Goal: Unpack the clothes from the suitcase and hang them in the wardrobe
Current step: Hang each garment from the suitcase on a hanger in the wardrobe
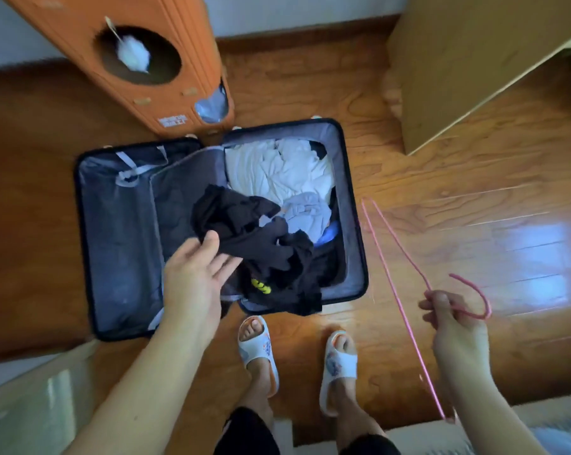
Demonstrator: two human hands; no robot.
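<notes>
Below, an open suitcase [120, 244] lies flat on the wooden floor [441, 192]; its right half holds white clothes [277, 169], a pale blue garment [305, 211] and a black garment [261, 238] that spills over the near edge, while the left half shows only its grey lining and straps. The left hand [195, 274] reaches over the suitcase with fingers [226, 262] straight and spread, the thumb touching the black garment; the right hand [454, 326], well apart to the right above the floor, grips a thin pink hanger [395, 257] just below its hook, fingers curled round the wire. An orange cabinet [139, 60] stands just beyond the suitcase; two feet in white slippers [259, 349] stand at its near edge.
</notes>
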